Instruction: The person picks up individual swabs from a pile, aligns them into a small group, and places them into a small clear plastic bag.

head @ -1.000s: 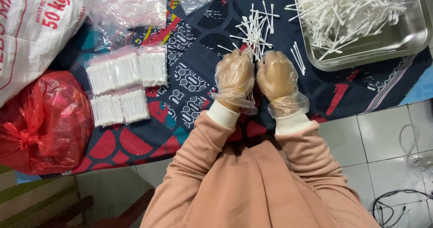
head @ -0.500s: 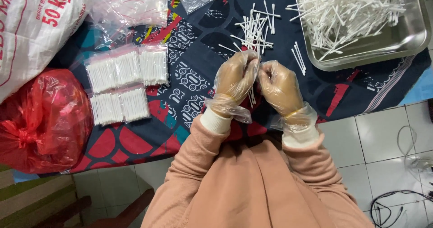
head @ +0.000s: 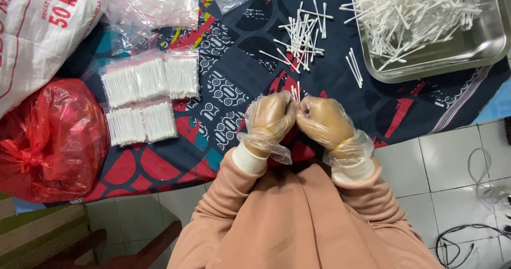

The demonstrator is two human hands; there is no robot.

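Left hand [head: 270, 119] and right hand [head: 324, 121], both in clear plastic gloves, meet knuckle to knuckle, each grip closed on a small bundle of cotton swabs [head: 295, 92] over the patterned cloth [head: 234, 88]. Beyond lie loose swabs [head: 304, 34]; farther right, a metal tray [head: 479, 50] of swabs.

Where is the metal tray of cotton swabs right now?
In the head view, the metal tray sits at the top right on the patterned cloth, right of the loose pile of swabs and beyond the right hand.
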